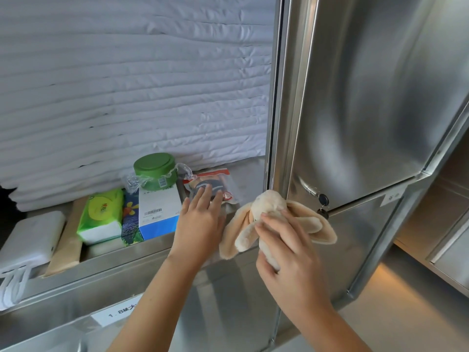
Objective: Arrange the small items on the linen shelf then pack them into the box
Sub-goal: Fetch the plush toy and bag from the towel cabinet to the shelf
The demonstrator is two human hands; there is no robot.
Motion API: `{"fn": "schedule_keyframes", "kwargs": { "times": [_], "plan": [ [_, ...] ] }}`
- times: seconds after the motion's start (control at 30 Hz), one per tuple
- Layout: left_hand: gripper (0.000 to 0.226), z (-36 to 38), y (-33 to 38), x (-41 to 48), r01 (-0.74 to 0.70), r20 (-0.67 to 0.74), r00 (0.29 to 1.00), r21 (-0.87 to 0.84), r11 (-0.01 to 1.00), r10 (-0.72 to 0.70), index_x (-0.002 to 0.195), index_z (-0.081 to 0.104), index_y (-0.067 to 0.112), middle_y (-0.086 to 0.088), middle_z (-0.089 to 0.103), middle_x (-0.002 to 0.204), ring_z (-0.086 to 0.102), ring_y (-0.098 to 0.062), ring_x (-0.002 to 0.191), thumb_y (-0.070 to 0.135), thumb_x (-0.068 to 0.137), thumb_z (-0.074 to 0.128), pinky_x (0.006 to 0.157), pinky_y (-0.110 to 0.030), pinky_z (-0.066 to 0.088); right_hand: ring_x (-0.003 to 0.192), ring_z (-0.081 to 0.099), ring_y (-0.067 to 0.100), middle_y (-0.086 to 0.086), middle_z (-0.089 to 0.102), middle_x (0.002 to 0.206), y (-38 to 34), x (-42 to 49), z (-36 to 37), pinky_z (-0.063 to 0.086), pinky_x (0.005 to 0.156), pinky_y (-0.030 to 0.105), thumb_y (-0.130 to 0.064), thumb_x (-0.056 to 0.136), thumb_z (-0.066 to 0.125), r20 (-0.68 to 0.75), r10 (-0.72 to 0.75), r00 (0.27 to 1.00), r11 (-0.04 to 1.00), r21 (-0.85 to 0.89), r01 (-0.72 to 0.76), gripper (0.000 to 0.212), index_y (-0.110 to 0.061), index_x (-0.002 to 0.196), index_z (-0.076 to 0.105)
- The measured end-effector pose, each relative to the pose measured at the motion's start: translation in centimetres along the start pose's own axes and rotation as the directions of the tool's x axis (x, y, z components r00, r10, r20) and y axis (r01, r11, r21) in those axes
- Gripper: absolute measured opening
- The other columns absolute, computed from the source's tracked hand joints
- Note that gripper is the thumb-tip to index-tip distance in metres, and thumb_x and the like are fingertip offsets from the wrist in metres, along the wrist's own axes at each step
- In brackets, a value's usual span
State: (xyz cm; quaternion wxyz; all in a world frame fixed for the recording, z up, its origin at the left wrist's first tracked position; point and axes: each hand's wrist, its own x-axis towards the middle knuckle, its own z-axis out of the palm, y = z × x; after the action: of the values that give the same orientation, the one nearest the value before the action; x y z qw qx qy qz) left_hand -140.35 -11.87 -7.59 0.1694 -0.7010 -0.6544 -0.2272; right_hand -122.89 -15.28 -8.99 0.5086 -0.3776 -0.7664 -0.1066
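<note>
Our right hand (286, 247) curls round the body of the small beige floppy-eared plush rabbit (266, 207), held in front of the steel linen shelf (127, 255). It looks light, soft and squashy, so mid-body seems the surest hold. Our left hand (200, 217) lies flat, fingers straight, on the clear crinkly plastic packet (218, 177) on that shelf, which is probably slippery.

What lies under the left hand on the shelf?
The left hand lies flat on a clear packet with red print, holding something grey and round. Its near part is hidden by the hand.
</note>
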Motion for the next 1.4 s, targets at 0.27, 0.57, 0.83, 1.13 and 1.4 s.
{"fn": "schedule_keyframes", "kwargs": {
  "times": [0.27,0.57,0.83,1.13,1.4],
  "plan": [
    [0.05,-3.7,-3.1,-3.1,0.006,-0.085,0.996,0.077,0.997,0.0,0.106,0.067,-0.007,-0.028,0.062,0.113,0.061,-0.045,0.1,0.0,0.059,0.083,0.076,-0.063,0.047,0.11,0.056,0.035,0.01,0.063,0.111,-3.0,1.1,2.7,0.047,0.091,0.047,0.01,0.063,0.066,0.074,-0.016,0.997,0.996,0.091,0.009,0.041,-0.001,0.103,0.068],
    [0.045,-5.5,-5.2,-4.1,0.009,-0.115,0.993,0.038,0.999,-0.004,0.106,0.068,-0.003,-0.025,0.063,0.114,0.061,-0.042,0.103,0.001,0.064,0.081,0.077,-0.059,0.048,0.104,0.059,0.035,0.011,0.064,0.107,-4.8,4.5,6.5,0.051,0.087,0.044,0.009,0.059,0.07,0.084,-0.016,0.996,0.998,0.063,0.011,0.041,-0.002,0.099,0.069],
    [0.055,-4.7,-5.7,-2.2,0.046,-0.114,0.992,-0.025,0.999,-0.049,0.116,0.063,-0.002,-0.022,0.061,0.119,0.058,-0.042,0.11,0.004,0.064,0.08,0.083,-0.059,0.046,0.103,0.06,0.035,0.014,0.064,0.105,-3.5,7.9,10.1,0.052,0.085,0.043,0.01,0.062,0.07,0.111,-0.058,0.992,0.99,0.131,0.044,0.039,0.0,0.1,0.069],
    [0.059,-2.8,-7.1,1.2,0.066,-0.116,0.991,0.007,0.998,-0.065,0.117,0.063,0.001,-0.019,0.062,0.119,0.058,-0.04,0.109,0.008,0.061,0.082,0.083,-0.06,0.046,0.098,0.063,0.034,0.014,0.065,0.104,-1.1,11.1,15.0,0.052,0.083,0.041,0.008,0.053,0.081,0.159,-0.062,0.985,0.983,0.183,0.032,0.05,0.001,0.102,0.069],
    [0.058,-1.0,-7.9,2.7,0.092,-0.058,0.994,0.039,0.995,-0.089,0.123,0.061,0.007,-0.013,0.061,0.123,0.056,-0.033,0.115,0.017,0.068,0.075,0.088,-0.053,0.046,0.101,0.062,0.034,0.013,0.066,0.104,-0.5,11.4,17.8,0.052,0.08,0.039,0.002,0.055,0.084,0.202,-0.081,0.976,0.98,0.197,0.041,0.046,0.0,0.098,0.07]
  ]
}}
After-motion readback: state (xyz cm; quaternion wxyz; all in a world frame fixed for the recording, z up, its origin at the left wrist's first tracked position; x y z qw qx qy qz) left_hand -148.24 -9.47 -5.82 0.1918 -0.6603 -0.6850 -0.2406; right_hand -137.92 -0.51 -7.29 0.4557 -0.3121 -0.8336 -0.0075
